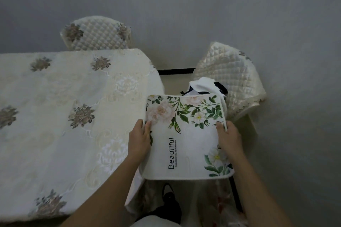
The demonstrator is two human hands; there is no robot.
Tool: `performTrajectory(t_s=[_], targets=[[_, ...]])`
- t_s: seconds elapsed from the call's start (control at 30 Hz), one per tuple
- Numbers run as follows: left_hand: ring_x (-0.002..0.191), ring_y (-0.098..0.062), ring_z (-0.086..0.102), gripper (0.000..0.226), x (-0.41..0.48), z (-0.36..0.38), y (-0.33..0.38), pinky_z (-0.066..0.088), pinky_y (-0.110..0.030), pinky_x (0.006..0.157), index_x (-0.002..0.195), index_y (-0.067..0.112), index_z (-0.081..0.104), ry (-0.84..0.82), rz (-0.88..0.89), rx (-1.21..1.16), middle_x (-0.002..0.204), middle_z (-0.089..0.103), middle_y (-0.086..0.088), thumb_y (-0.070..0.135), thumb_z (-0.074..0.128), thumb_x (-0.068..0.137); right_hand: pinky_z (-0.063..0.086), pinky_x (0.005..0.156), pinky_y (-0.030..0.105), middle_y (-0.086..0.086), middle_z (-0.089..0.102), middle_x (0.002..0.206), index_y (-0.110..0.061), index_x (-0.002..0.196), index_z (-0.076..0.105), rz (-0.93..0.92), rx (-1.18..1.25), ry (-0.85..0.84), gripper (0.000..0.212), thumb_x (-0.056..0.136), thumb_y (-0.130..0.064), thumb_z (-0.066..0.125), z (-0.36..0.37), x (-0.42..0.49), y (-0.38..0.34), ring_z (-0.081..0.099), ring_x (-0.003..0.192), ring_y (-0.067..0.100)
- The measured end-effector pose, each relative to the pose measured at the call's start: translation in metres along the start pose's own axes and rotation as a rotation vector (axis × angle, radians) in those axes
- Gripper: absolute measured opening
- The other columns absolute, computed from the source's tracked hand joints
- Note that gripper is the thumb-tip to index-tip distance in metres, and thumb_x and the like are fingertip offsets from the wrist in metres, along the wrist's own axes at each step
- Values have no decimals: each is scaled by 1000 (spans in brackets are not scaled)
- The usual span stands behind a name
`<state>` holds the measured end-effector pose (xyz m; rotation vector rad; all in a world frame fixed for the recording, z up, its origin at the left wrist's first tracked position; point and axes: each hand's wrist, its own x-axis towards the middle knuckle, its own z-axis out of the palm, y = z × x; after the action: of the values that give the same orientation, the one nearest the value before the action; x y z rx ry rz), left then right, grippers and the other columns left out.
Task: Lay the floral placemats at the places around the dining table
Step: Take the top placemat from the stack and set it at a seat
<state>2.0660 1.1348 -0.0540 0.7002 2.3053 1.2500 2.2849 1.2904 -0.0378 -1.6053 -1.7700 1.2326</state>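
I hold a floral placemat (186, 134) in the air just off the right end of the dining table (55, 116). It is white with pink and white flowers, green leaves and the word "Beautiful". My left hand (140, 140) grips its left edge, thumb on top. My right hand (228, 140) grips its right edge the same way. The mat sags slightly between my hands, and more mat edges show stacked under it. The table wears a cream embroidered cloth with grey-brown flowers.
A quilted cream chair (96, 35) stands at the table's far side. A second quilted chair (232, 79) stands to the right, with white and dark cloth (204, 86) on its seat. Grey floor lies beyond. My dark shoe (168, 195) shows below the mat.
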Motion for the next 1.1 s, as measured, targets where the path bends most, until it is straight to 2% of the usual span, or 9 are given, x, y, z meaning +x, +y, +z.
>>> performTrajectory(t_s=[0.07,0.2,0.33,0.43,0.57,0.87,0.97,1.03,1.1], targets=[[61,-17,46,39,24,1,-3,35,-32,54,83,3,45,25,-31,-20,69,50,-3,37,45,102,40,70,31,4,61,92,-11,103,58,-19,-31,-29,19,101,-26,47,14,27,-16,57,84,22],[62,-16,46,38,57,-5,-11,36,-33,55,83,3,45,92,-106,-43,70,51,-5,36,44,103,37,70,31,1,57,89,-12,99,54,-66,-90,-125,16,103,-25,45,45,68,-41,54,86,21],[60,-15,45,35,78,-16,-17,36,-33,56,80,7,44,172,-172,-84,68,49,-3,35,45,102,40,74,32,4,60,95,-13,103,55,-106,-145,-219,18,103,-28,45,78,104,-65,56,89,21],[61,-15,44,35,92,-29,-26,36,-32,56,80,7,43,247,-224,-132,68,48,-2,34,45,103,44,72,33,5,65,98,-11,108,60,-163,-181,-309,22,102,-27,46,108,128,-86,60,90,23],[63,-17,43,36,109,-40,-34,35,-35,58,83,5,44,359,-282,-152,71,47,-5,35,43,103,39,59,22,-2,60,88,-9,105,58,-244,-219,-424,20,103,-25,46,145,159,-117,57,81,16],[64,-16,43,32,130,-36,-34,35,-36,60,79,13,41,604,-463,-218,70,44,0,33,46,103,47,69,38,9,62,88,-7,106,58,-387,-329,-714,29,103,-32,44,225,230,-163,58,78,26],[67,-18,49,29,135,-26,-35,39,-37,64,82,11,46,677,-526,-286,73,51,-7,32,50,101,47,71,42,6,58,85,-6,104,55,-468,-368,-799,30,103,-34,44,247,251,-177,55,79,26],[77,-17,59,19,136,-20,-35,48,-33,66,90,14,54,738,-568,-365,85,63,-7,29,53,101,42,69,38,3,56,84,-6,104,55,-513,-384,-848,27,103,-31,45,260,260,-184,53,80,24],[83,-11,65,7,138,-13,-34,53,-22,65,99,16,58,793,-575,-480,93,67,1,22,55,100,41,71,35,7,59,92,-5,106,55,-563,-417,-899,27,103,-31,45,276,268,-190,54,85,25]])
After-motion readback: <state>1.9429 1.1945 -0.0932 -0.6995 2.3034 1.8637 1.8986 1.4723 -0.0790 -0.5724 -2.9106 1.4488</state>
